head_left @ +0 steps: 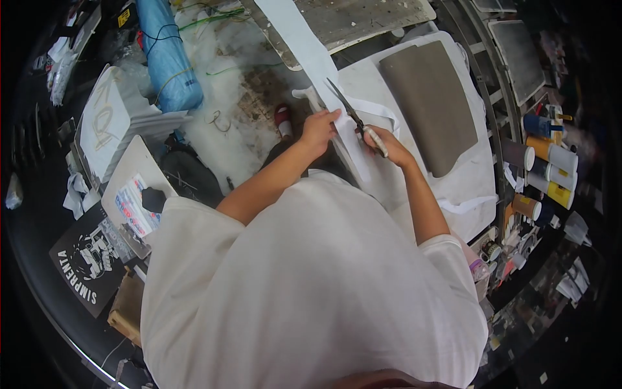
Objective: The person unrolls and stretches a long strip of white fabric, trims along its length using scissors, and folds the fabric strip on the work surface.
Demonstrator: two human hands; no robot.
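Observation:
A long white strip (301, 45) runs from the top of the head view down past both hands. My left hand (319, 131) pinches the strip's left edge. Scissors (354, 115) are in my right hand (389, 146), its fingers wrapped round the pale handles. The blades are parted, pointing up and to the left, and lie at the strip beside my left hand. A narrower white band (379, 111) curves to the right behind the scissors. What lies under my right palm is hidden.
A white-covered board (414, 188) bears a brown-grey panel (431, 107) at the right. A stained board (363, 23) stands beyond. Containers (551, 152) line the far right. A blue wrapped roll (165, 58) and stacked sheets (107, 123) are at the left.

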